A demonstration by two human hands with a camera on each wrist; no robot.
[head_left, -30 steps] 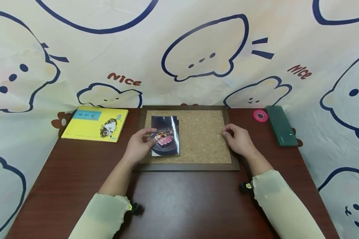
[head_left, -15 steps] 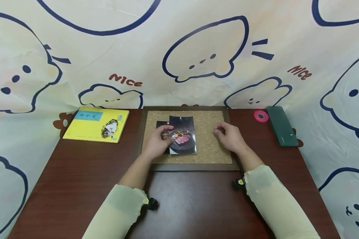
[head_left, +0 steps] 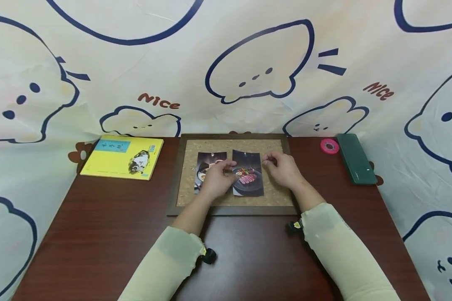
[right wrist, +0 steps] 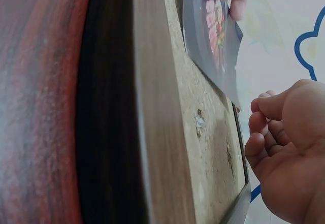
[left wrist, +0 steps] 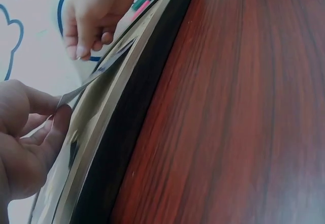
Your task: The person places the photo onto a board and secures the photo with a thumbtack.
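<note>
My left hand (head_left: 219, 179) pinches the left edge of a photo print (head_left: 247, 175) showing sliced meat and vegetables on a dark plate. In the left wrist view the print (left wrist: 86, 85) is raised and slightly bent above a cork board (head_left: 275, 200). A second food photo (head_left: 200, 175) lies on the board to the left, partly hidden behind my left hand, with a small shiny spot at its top. My right hand (head_left: 282, 169) is just right of the held print, thumb and forefinger pressed together on a tiny pale pin-like thing, mostly hidden by the fingertips.
The board's brown wooden frame (head_left: 233, 210) lies on a dark red-brown table (head_left: 245, 259). A yellow book (head_left: 113, 161) is at the back left. At the back right are a pink round roll (head_left: 329, 146) and a dark green case (head_left: 355, 159). Cartoon-printed cloth (head_left: 192, 62) hangs behind.
My left hand has carried the meat photo rightward across the board, uncovering the second photo. My right hand has moved left, nearer to the held print's right edge.
</note>
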